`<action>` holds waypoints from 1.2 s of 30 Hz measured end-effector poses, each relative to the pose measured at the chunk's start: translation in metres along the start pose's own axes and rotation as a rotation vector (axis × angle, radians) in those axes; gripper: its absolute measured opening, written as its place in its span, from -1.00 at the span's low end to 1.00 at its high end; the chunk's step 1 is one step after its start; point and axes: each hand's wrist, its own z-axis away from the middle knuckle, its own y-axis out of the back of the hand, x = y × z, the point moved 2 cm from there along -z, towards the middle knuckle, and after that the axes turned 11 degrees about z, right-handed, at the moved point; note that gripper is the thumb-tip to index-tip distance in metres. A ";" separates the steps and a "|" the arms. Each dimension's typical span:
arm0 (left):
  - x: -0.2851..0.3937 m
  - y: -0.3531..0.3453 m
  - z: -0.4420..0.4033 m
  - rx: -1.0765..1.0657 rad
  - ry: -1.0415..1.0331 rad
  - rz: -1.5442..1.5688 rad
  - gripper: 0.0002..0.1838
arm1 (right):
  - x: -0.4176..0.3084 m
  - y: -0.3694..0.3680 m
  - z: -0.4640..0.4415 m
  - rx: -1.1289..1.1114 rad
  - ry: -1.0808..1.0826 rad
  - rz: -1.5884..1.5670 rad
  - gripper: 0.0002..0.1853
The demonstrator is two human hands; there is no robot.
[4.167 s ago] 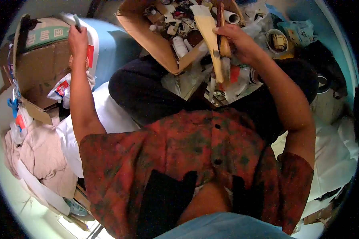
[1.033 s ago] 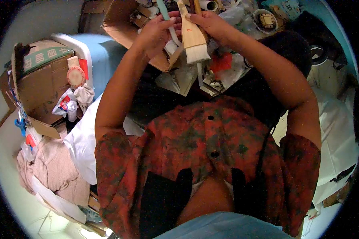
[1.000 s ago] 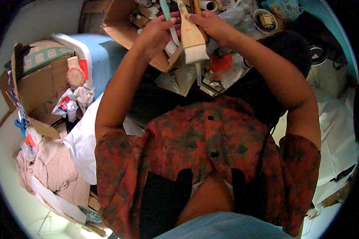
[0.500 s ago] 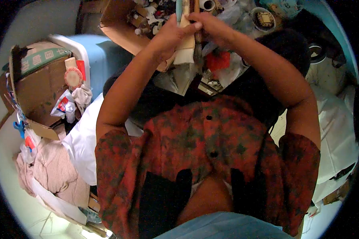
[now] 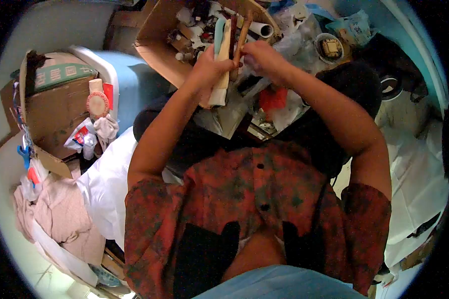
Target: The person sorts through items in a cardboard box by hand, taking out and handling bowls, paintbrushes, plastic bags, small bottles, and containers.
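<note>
Above my lap, my left hand [image 5: 210, 70] is wrapped round a bundle with a pale wooden brush [image 5: 225, 46] and a light green handle [image 5: 218, 36]. The brush is seen edge-on, its pale bristles pointing down toward me. Close on the right, my right hand [image 5: 263, 59] has its fingers closed at a brown wooden handle [image 5: 243, 36]. A dark red handle stands between the brush and the brown one. Behind the hands is an open cardboard box [image 5: 158, 47] of mixed scraps.
At left stand a light blue bin [image 5: 134, 74] and a cardboard carton [image 5: 60, 112], with blue scissors [image 5: 24, 155] at its edge. A white tube [image 5: 262, 30] lies in the box. A plastic tub [image 5: 330, 48] and a tape roll [image 5: 391, 88] are at right.
My left hand has come from the carton side to the brushes and now grips the bundle. My right hand has shifted off the pale brush toward the brown handle.
</note>
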 end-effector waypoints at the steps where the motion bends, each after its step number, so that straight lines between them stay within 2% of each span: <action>1: -0.004 0.005 -0.002 -0.013 -0.005 0.003 -0.51 | 0.000 -0.003 0.002 -0.005 -0.061 -0.104 -0.66; 5: -0.008 0.003 -0.001 -0.050 -0.014 0.055 -0.58 | 0.008 -0.014 -0.002 -0.001 -0.129 -0.359 -0.68; 8: -0.006 0.003 -0.004 -0.050 0.048 0.056 -0.61 | 0.005 -0.011 0.001 0.008 -0.144 -0.299 -0.78; 14: -0.003 0.006 -0.005 -0.068 0.072 0.044 -0.66 | 0.015 -0.016 -0.010 -0.040 -0.011 -0.288 -0.77; 17: 0.003 0.008 -0.009 -0.113 0.057 -0.141 -0.65 | -0.009 -0.005 0.007 -0.018 -0.079 -0.330 -0.77; 18: 0.002 0.009 -0.005 -0.125 0.081 -0.076 -0.65 | 0.007 -0.011 -0.003 0.030 -0.028 -0.248 -0.78; 22: 0.000 0.031 0.010 -0.180 0.175 0.057 -0.66 | 0.021 -0.003 -0.003 0.115 -0.110 -0.204 -0.75; 24: -0.001 0.041 0.022 -0.222 0.216 0.040 -0.65 | 0.058 -0.003 -0.024 0.293 -0.028 -0.138 -0.72; 26: -0.010 0.039 0.033 -0.240 0.170 -0.010 -0.64 | 0.054 -0.003 -0.020 0.247 -0.217 -0.174 -0.69; 29: -0.016 0.036 0.042 -0.270 0.187 -0.098 -0.56 | 0.038 0.007 -0.014 0.242 -0.241 0.005 -0.61; 32: -0.019 0.032 0.050 -0.274 0.196 -0.213 -0.53 | 0.007 0.023 0.007 0.241 -0.384 -0.150 -0.71; 35: -0.042 0.042 0.045 -0.257 0.133 -0.340 -0.52 | 0.032 0.019 -0.004 0.493 -0.003 -0.013 -0.63; 36: -0.051 0.050 0.039 -0.249 0.116 -0.386 -0.51 | 0.031 0.019 -0.004 0.437 -0.035 -0.034 -0.61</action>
